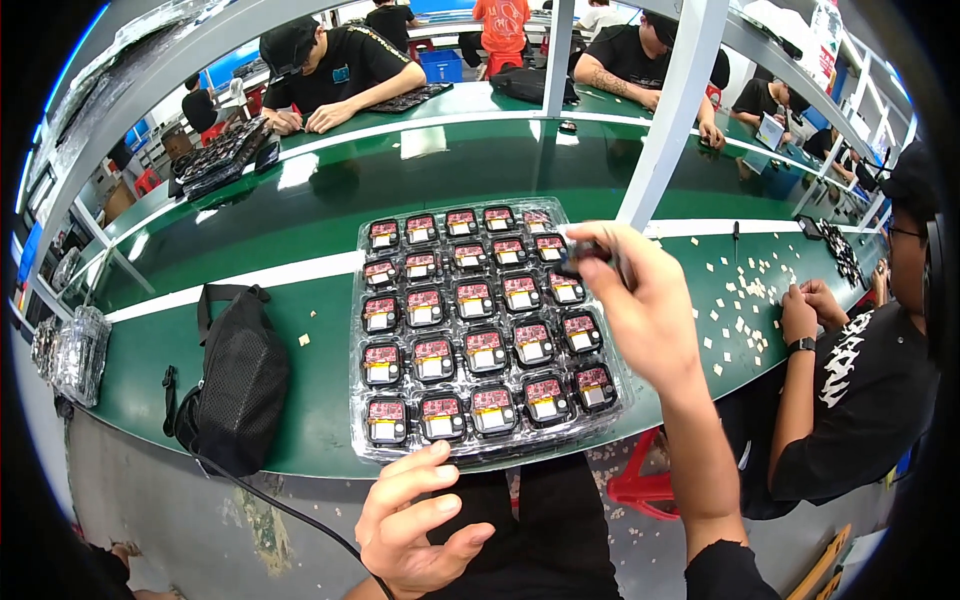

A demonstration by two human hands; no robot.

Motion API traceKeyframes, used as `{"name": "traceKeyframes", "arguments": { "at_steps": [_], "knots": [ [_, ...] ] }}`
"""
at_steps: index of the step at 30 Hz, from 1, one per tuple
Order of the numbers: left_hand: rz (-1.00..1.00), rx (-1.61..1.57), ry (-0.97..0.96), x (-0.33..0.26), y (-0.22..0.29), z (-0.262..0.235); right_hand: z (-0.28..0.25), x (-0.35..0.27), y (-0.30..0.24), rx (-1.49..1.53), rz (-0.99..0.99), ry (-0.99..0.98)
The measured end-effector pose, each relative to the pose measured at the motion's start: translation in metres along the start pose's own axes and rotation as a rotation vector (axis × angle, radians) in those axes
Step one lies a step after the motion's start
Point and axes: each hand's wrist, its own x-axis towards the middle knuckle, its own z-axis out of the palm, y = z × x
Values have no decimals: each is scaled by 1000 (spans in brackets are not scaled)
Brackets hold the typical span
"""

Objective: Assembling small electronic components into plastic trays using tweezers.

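On the green bench in front of me lies a clear plastic tray (357, 335), its pockets holding rows of small black-cased electronic devices (476, 297) with red upper parts and whitish screens. My right hand (645, 290) is over the tray's far right corner, its fingers closed on a small black device (585, 262). Blur and the fingers hide most of that device. Just off the tray's near edge is my left hand (415, 525), its fingers spread and nothing in it. A dark cable passes beneath it.
Left of the tray sits a black mesh bag (245, 385). Small pale pieces (745, 300) lie scattered at right, beside a seated co-worker (850, 390). A white post (675, 115) rises behind the tray's right corner. A red stool (640, 485) stands below the bench.
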Motion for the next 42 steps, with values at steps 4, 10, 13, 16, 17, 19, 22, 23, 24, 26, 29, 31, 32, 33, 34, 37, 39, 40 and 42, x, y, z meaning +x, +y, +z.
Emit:
{"name": "traceKeyframes", "arguments": {
  "at_steps": [4, 10, 13, 16, 17, 19, 22, 23, 24, 26, 29, 31, 32, 33, 34, 37, 39, 40, 42],
  "knots": [
    [-107, -115, -54, -27, 14, -5, 7, 77, 41, -382, 58, -57],
    [-444, -186, -589, -73, 35, -37, 26, 110, 66, -559, 20, -227],
    [-556, -241, -912, -103, 50, -70, 27, 110, 83, -628, -54, -212],
    [-609, -478, -1260, -112, 60, -119, 16, 108, 87, -602, -19, -218],
    [-669, -570, -1364, -113, 68, -134, 16, 105, 77, -610, -20, -234],
    [-685, -576, -1332, -73, 82, -162, 17, 100, 66, -693, -65, -251],
    [-631, -573, -1268, 29, 107, -207, 17, 104, 59, -693, -70, -311],
    [-588, -486, -1196, 61, 117, -220, 19, 107, 61, -667, -61, -339],
    [-554, -367, -1070, 82, 114, -244, 16, 108, 63, -684, -108, -353],
    [-372, -152, -538, 109, 99, -267, 12, 112, 63, -672, -59, -410],
    [-95, 362, 55, 197, 48, -299, 3, 109, 69, -693, -42, -406],
    [-30, 637, 316, 246, 26, -346, 9, 111, 64, -701, -76, -404],
    [49, 727, 385, 268, 9, -380, 12, 112, 57, -724, -58, -411],
    [95, 916, 432, 291, -4, -402, 13, 112, 56, -711, -42, -407],
    [134, 1016, 479, 312, -17, -423, 14, 112, 57, -684, -10, -386],
    [168, 1191, 483, 365, -40, -459, 15, 111, 56, -725, 58, -313],
    [234, 1284, 477, 393, -47, -479, 19, 114, 51, -715, 46, -358],
    [189, 1304, 419, 407, -47, -482, 18, 114, 57, -728, 35, -351],
    [195, 1308, 383, 433, -52, -481, 14, 113, 59, -756, 28, -347]
  ]
}}
